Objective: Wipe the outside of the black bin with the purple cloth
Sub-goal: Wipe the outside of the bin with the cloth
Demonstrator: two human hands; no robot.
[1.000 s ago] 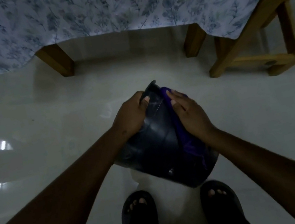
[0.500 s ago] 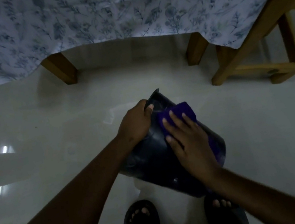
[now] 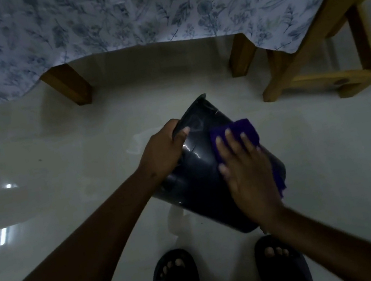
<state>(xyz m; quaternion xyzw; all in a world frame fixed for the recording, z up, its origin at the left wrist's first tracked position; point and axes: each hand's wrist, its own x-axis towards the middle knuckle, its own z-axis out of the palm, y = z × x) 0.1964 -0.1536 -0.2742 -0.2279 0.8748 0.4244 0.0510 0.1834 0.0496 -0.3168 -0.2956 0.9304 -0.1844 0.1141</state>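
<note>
The black bin [image 3: 198,175] is held tilted above the pale floor, its rim pointing away from me and its base towards my feet. My left hand [image 3: 164,151] grips the bin's left side near the rim. My right hand [image 3: 247,171] lies flat with fingers spread on the purple cloth [image 3: 239,130], pressing it against the bin's upper right side. Part of the cloth hangs out under my palm at the bin's right edge.
A bed with a floral sheet [image 3: 156,9] and wooden legs [image 3: 70,86] stands ahead. A wooden frame [image 3: 313,56] is at the right. My feet in dark sandals [image 3: 177,280] stand just below the bin on a glossy floor [image 3: 57,150].
My right hand with the cloth has slid from the bin's far right edge onto its upper side and down towards me. The left hand kept its grip near the rim.
</note>
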